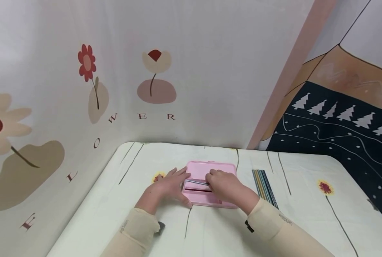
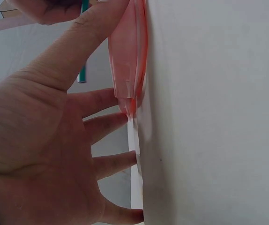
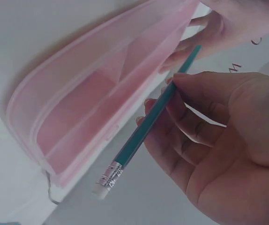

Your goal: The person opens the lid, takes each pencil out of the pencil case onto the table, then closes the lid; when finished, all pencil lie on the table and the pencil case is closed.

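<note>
A pink pencil case point(image 1: 197, 167) lies opened on the table, its lid leaning toward the far side. My left hand point(image 1: 169, 186) spreads its fingers around the case's left end, thumb at the near corner. In the left wrist view the fingertips point(image 2: 125, 117) touch the case's end and the cloth. Over the case, my right hand point(image 1: 224, 184) pinches a teal pencil point(image 3: 146, 123) between thumb and fingers. Its white eraser and silver ferrule show in the right wrist view, pointing away from the left hand. A dark red, thin stick point(image 1: 198, 190) lies inside the case.
Several pencils point(image 1: 263, 185) in teal, yellow and dark tones lie side by side to the right of the case, partly behind the right forearm. A white flower-print cloth point(image 1: 303, 214) covers the table. Printed curtains point(image 1: 210, 89) hang behind and at the sides.
</note>
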A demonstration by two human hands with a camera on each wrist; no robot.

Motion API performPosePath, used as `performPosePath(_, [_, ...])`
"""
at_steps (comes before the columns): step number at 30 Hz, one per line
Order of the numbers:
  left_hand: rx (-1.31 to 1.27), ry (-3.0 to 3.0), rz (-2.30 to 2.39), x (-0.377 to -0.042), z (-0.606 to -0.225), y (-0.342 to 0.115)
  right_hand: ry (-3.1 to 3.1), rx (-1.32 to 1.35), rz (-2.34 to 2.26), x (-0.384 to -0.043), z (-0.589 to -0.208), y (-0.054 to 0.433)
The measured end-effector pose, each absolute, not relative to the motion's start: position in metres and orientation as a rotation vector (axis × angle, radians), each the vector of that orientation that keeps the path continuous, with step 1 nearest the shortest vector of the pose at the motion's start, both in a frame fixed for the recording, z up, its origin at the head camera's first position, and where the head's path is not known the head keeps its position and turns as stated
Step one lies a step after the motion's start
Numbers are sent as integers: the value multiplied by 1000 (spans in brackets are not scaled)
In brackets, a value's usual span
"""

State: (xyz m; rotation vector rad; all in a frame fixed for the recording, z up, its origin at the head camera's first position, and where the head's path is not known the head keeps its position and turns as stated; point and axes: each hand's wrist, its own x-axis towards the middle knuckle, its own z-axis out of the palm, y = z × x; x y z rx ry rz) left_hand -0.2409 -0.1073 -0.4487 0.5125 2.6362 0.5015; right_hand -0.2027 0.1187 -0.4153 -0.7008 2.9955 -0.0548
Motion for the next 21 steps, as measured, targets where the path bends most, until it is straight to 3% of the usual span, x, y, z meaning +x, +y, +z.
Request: performPosePath(21, [534, 2636, 489, -242, -450, -107, 3026, -284, -393, -195, -416, 187])
